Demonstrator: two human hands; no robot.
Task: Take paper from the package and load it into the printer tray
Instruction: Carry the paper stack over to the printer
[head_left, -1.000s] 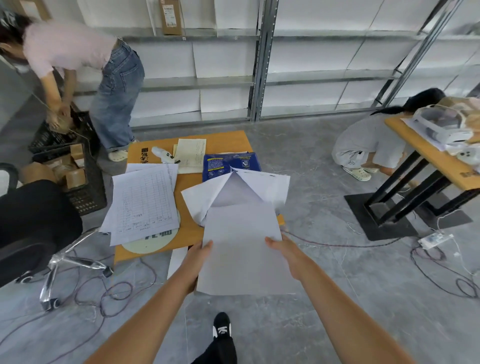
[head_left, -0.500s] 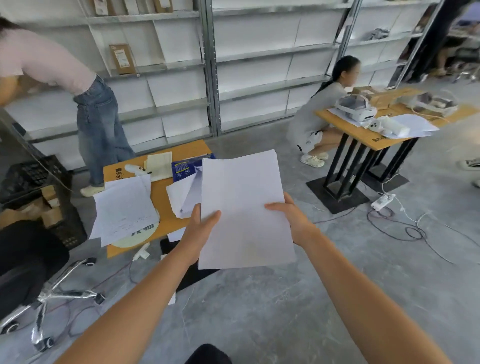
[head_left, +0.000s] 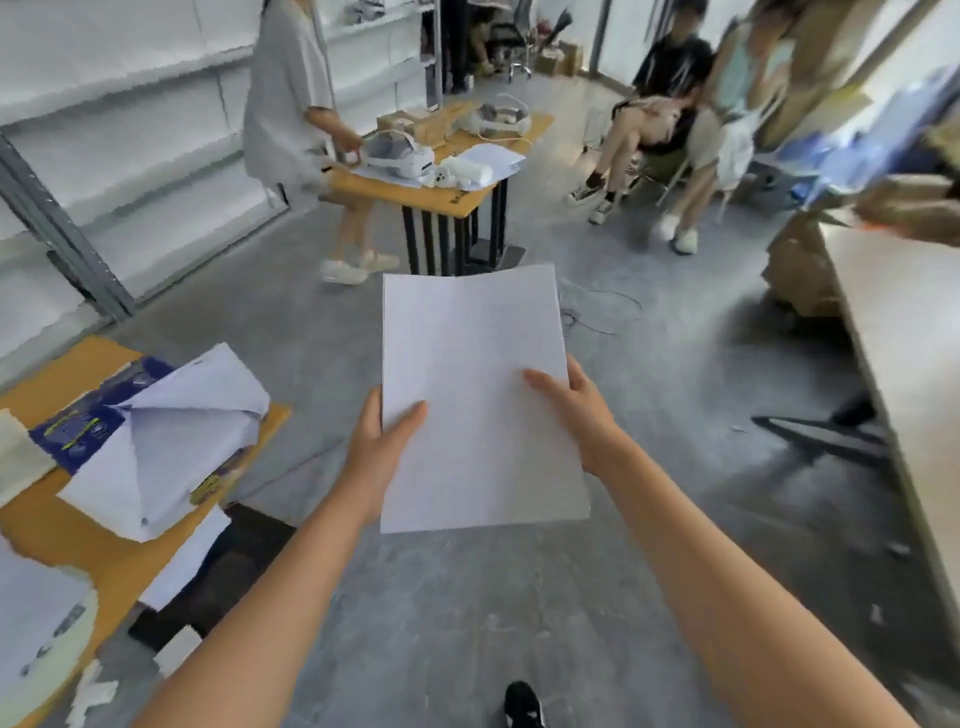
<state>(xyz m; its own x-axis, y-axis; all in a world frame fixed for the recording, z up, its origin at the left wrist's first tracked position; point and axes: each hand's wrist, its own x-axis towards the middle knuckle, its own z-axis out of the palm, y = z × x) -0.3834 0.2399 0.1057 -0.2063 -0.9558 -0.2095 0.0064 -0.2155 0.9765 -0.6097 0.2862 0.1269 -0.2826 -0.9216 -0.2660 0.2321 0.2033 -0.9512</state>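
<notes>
Left hand: the left hand (head_left: 382, 447) clamps the left edge of a stack of white paper (head_left: 475, 395), thumb lying across the top sheet, fingers hidden beneath.
Right hand: the right hand (head_left: 582, 410) grips the right edge the same way, thumb on top and pointing inward.
Arms: both forearms reach forward from the lower corners of the view, nearly straight, hands set apart by the width of the sheets.
Paper: held level above the grey floor (head_left: 675, 415), long side running away from the wearer (top sheet blank).
Package: the torn-open blue paper package (head_left: 150, 431) lies on an orange table (head_left: 104, 561) at lower left, well apart from the held stack.
Background: a second table (head_left: 467, 197) carries white headsets; people stand and sit beyond, blurred.
</notes>
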